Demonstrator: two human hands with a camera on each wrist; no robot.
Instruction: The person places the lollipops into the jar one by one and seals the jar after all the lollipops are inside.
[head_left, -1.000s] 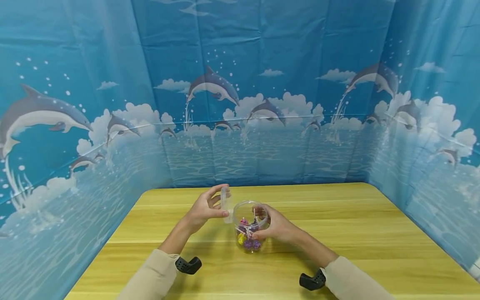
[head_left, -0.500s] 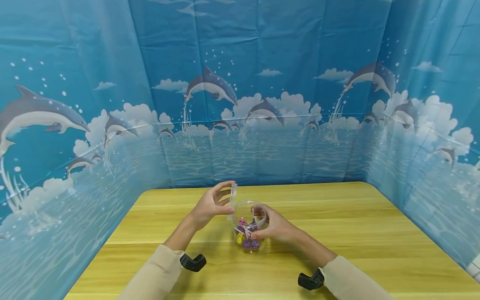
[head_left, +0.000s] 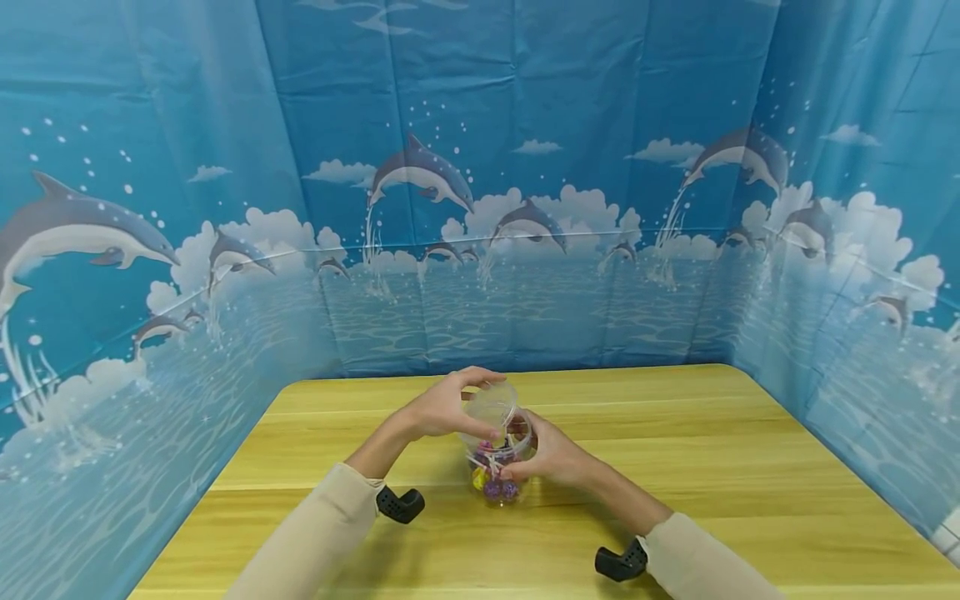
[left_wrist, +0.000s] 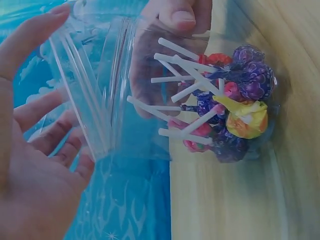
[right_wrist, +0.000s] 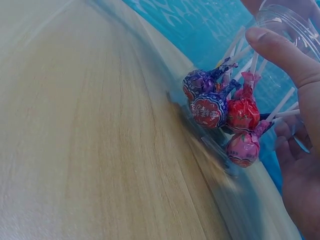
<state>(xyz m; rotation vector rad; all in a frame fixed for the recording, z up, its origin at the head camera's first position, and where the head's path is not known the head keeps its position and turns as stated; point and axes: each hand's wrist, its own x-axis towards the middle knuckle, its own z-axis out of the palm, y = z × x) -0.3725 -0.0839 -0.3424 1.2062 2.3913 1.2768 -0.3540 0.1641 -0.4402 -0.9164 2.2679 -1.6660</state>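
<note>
Both arms wear long beige sleeves, the left sleeve [head_left: 315,542] and the right sleeve [head_left: 705,562], plain and loose, ending just short of the wrist. A small black camera mount sits at each cuff: the left mount [head_left: 400,504] and the right mount [head_left: 621,562]. The left hand [head_left: 442,408] and right hand [head_left: 551,454] are bare, without rings or gloves.

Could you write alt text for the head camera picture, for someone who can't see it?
A person's left hand holds a clear lid tilted over the mouth of a clear jar of wrapped lollipops, which the right hand grips on a wooden table, before a blue dolphin backdrop.
</note>
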